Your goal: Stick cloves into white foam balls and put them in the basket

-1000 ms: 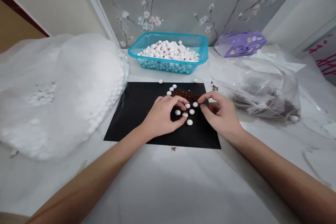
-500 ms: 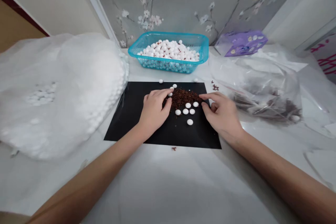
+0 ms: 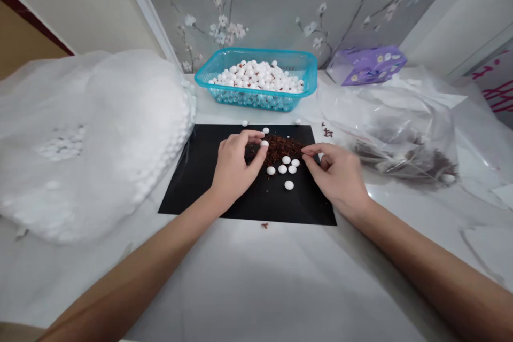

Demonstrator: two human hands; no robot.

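My left hand [image 3: 238,163] has its thumb and fingertips closed around a small white ball [image 3: 264,144], at the left side of a pile of reddish-brown bits [image 3: 285,148]. At the pile's right edge, the thumb and forefinger of my right hand [image 3: 334,171] are pinched together; what lies between them is too small to make out. Several loose white balls [image 3: 282,169] sit between the hands, in front of the pile. Under all this lies a black sheet [image 3: 192,187].
Behind the sheet stands a blue plastic basket [image 3: 256,98] full of white balls with brown bits among them. A large translucent bag [image 3: 132,139] of white balls fills the left. On the right are a clear bag [image 3: 404,144] with brown contents and a purple packet [image 3: 368,67].
My left thumb and fingers have come around a white ball. My right thumb and forefinger have closed from a gap into a pinch. One loose ball near the right hand has shifted slightly.
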